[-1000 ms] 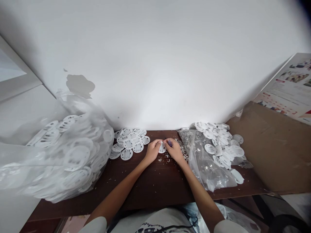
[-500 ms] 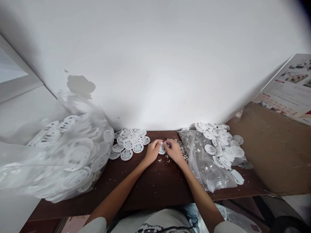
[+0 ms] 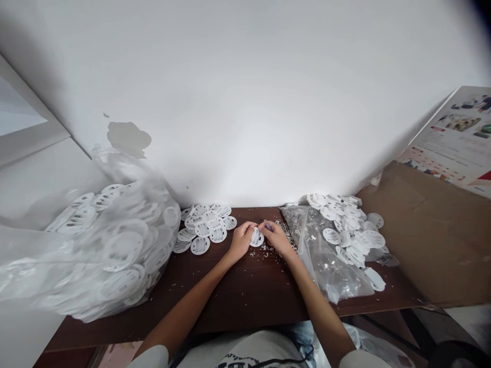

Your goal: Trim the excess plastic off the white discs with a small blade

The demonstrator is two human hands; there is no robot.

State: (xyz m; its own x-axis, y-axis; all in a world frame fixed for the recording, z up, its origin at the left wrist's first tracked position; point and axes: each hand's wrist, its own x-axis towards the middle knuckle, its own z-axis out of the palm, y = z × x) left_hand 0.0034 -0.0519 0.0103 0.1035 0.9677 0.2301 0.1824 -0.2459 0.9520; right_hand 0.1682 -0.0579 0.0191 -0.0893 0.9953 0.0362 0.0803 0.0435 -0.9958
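The left hand (image 3: 241,241) and right hand (image 3: 276,240) grip a white slotted plastic disc (image 3: 257,237) between them at center frame, over the dark wooden counter (image 3: 245,301) strewn with shavings (image 3: 264,250).

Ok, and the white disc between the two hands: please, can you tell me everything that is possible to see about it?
The white disc is a flat, round piece that looks like plastic, with dark slots across its face. Only part of it shows, because the left hand and right hand close around it. It sits just above the dark wooden table top; whether it touches the table cannot be told.
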